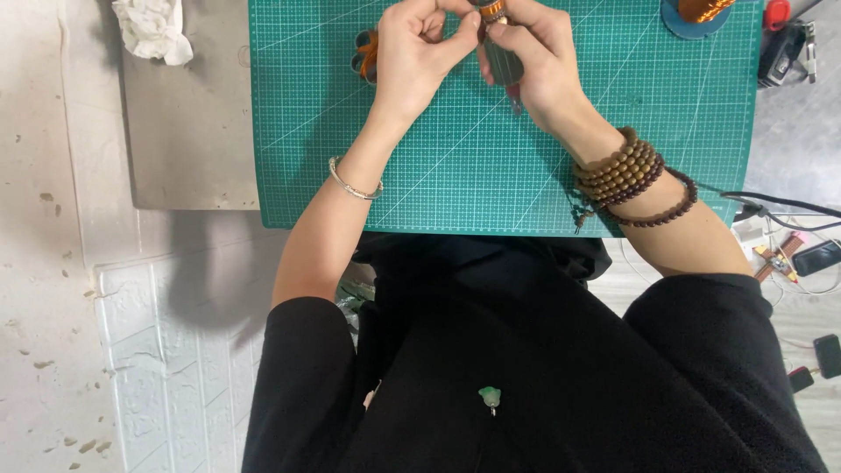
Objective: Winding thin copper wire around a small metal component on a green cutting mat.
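Right hand (534, 66) wrapped round the dark tool (503, 60), left hand (412, 57) pinching its orange tip (492, 10). Best kept steady, low over the green mat (491, 175).

Crumpled white cloth (153, 29) beside the green cutting mat (491, 166) — black cables (780, 210) lie right.

Two small dark screens lie off the right edge of the green mat. One phone (817, 257), a black rectangle with its screen dark, sits among cables just past the mat's lower right corner. Another phone (828, 355), also black and unlit, lies lower down near the right border. No packages, labels or signs show.
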